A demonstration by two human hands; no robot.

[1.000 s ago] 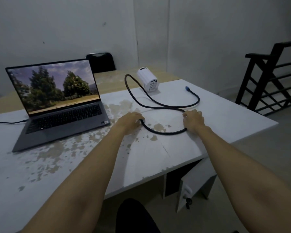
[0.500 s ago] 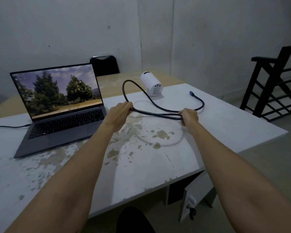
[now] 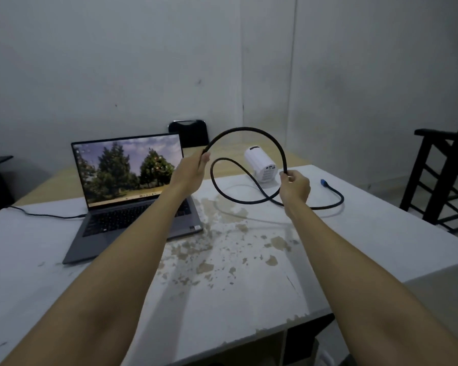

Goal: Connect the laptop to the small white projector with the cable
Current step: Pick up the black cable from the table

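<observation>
An open grey laptop [image 3: 132,186] with a tree picture on its screen sits at the left of the white table [image 3: 249,286]. The small white projector [image 3: 259,165] stands at the table's far side, ports facing me. A black cable [image 3: 246,132] arches in the air between my hands. My left hand [image 3: 191,170] grips one part of it in front of the laptop screen. My right hand [image 3: 294,187] pinches another part just in front of the projector. A lower loop hangs down to the table, and the cable's blue plug [image 3: 324,183] lies on the table at the right.
A thin black cord [image 3: 45,215] runs into the laptop's left side. A black chair back [image 3: 188,132] stands behind the table. A black railing [image 3: 442,175] is at the right. The tabletop has patches of peeled paint [image 3: 222,247].
Both hands have lifted the cable off the table, and it now forms a raised arch between them. The view has tilted up.
</observation>
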